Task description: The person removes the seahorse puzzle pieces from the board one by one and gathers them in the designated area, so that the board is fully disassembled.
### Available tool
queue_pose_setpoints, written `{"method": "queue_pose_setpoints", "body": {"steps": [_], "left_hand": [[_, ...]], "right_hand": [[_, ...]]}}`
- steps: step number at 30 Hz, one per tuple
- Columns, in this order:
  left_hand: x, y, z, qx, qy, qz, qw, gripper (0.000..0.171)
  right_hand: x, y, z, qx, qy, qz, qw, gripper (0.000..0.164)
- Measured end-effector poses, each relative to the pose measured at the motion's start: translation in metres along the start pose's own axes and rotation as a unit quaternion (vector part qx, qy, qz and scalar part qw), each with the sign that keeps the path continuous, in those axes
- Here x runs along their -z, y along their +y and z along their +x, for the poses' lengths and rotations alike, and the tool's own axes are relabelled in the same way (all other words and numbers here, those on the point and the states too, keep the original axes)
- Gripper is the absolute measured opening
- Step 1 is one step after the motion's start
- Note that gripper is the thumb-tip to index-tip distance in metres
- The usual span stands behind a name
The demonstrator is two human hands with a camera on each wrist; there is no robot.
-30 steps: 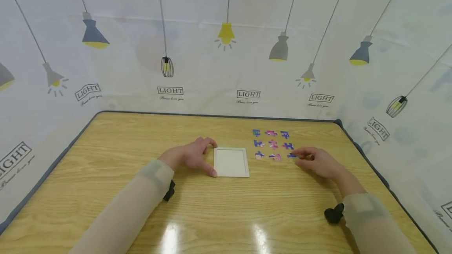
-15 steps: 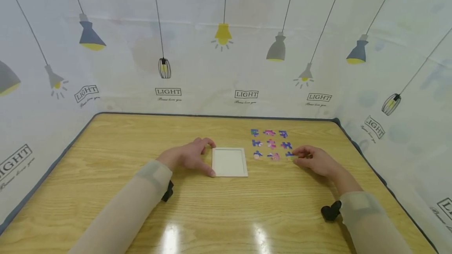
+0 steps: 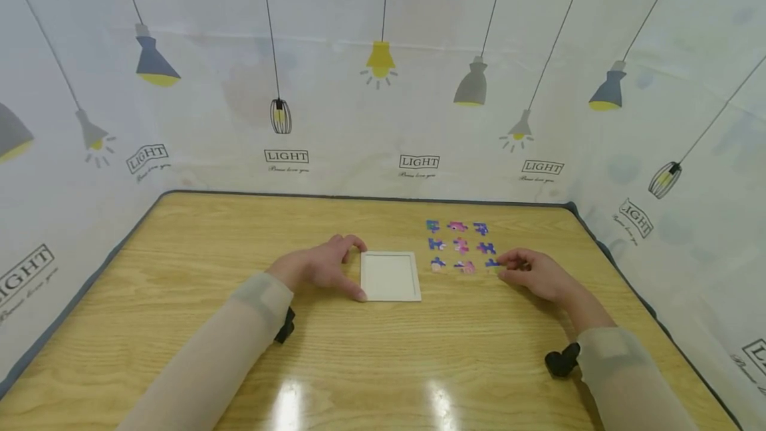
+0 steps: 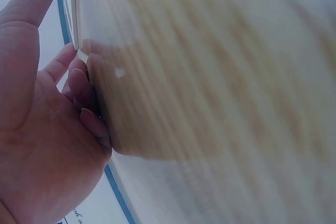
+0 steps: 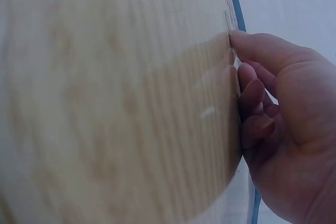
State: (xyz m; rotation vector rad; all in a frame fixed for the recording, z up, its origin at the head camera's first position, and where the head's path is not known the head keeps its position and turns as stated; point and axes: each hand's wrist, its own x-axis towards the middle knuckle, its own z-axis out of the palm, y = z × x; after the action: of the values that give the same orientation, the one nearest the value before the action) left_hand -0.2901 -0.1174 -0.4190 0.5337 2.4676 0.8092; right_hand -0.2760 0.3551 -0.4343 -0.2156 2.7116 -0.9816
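Note:
A white square puzzle tray (image 3: 390, 278) with a raised rim lies flat on the wooden table. My left hand (image 3: 326, 265) spans its left side, thumb at the near corner and index finger at the far one; the left wrist view shows the tray's thin edge (image 4: 74, 14) between them. Right of the tray, several purple and pink jigsaw pieces (image 3: 461, 245) lie apart in three rows. My right hand (image 3: 535, 275) pinches the right-hand jigsaw piece (image 3: 491, 263) of the nearest row, thumb and index finger at its right edge. In the right wrist view the other fingers (image 5: 254, 95) are curled against the table.
The wooden table (image 3: 383, 358) has a dark edging (image 3: 371, 198) at the back and sides. Pale sheeting (image 3: 335, 85) printed with hanging lamps stands behind and on both sides. A black wrist camera (image 3: 562, 360) sits under my right wrist, another wrist camera (image 3: 286, 326) under my left.

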Motion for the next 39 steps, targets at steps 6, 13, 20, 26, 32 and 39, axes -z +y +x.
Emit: {"method": "queue_pose_setpoints", "body": {"steps": [6, 13, 20, 26, 32, 39], "left_hand": [[-0.0010, -0.0021, 0.0006, 0.002, 0.003, 0.002, 1.0000, 0.095], [-0.0039, -0.0031, 0.0004, 0.002, 0.002, -0.004, 1.0000, 0.095], [-0.0025, -0.0053, -0.0009, -0.005, 0.002, -0.001, 1.0000, 0.095], [-0.0020, -0.0070, -0.0027, -0.001, 0.002, -0.001, 1.0000, 0.096], [-0.0021, -0.0061, -0.0053, 0.001, 0.000, 0.001, 1.0000, 0.097], [0.0012, -0.0051, -0.0063, -0.001, 0.007, 0.000, 1.0000, 0.097]], "right_hand": [[-0.0010, 0.0016, -0.0002, 0.001, 0.000, 0.003, 1.000, 0.045], [-0.0016, 0.0020, -0.0015, -0.001, 0.001, 0.000, 1.000, 0.046], [-0.0025, -0.0004, -0.0029, 0.002, 0.002, 0.003, 1.000, 0.046], [-0.0036, 0.0012, -0.0032, 0.008, 0.001, 0.017, 1.000, 0.046], [-0.0038, 0.0045, -0.0029, 0.013, 0.001, 0.022, 1.000, 0.047], [-0.0043, 0.0022, -0.0018, 0.007, 0.005, 0.025, 1.000, 0.049]]}}
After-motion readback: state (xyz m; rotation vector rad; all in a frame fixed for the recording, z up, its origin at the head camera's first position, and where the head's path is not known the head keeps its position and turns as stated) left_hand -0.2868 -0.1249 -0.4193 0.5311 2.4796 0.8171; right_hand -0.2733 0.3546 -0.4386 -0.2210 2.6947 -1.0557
